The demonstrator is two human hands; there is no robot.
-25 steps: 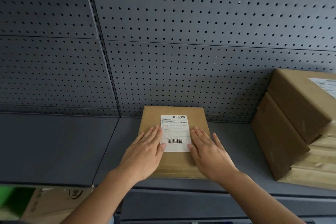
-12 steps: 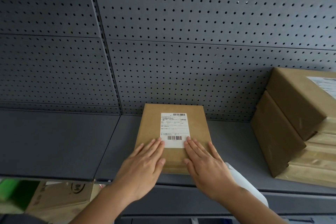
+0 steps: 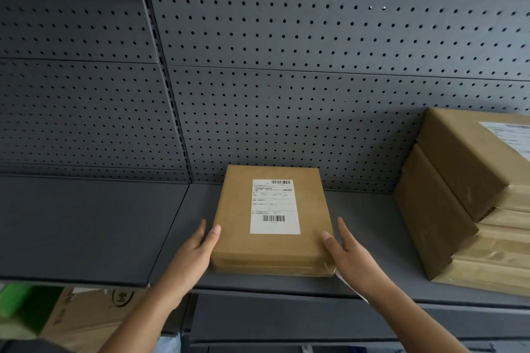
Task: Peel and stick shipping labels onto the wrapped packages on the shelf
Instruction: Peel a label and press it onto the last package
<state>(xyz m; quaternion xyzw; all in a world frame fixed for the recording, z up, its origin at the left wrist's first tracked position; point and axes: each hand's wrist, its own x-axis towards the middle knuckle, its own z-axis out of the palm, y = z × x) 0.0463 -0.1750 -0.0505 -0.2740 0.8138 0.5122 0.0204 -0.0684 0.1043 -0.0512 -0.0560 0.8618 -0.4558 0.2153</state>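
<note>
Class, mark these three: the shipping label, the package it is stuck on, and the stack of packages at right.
shipping label (image 3: 275,206), head view, middle of the white sheet.
labelled package (image 3: 272,251), head view, bare brown top below the label.
stack of packages (image 3: 436,209), head view, left side face of the second package.

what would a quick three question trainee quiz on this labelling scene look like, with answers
1. True or false: the shipping label is already stuck on top of the middle package.
2. Where are the left hand and right hand? A) flat on the label B) one at each side edge of the package, thumbs on top C) hanging clear of everything
3. Fill in: the stack of wrapped packages stands at the ___ end of the shelf.
Key: 1 true; 2 B; 3 right.
</note>
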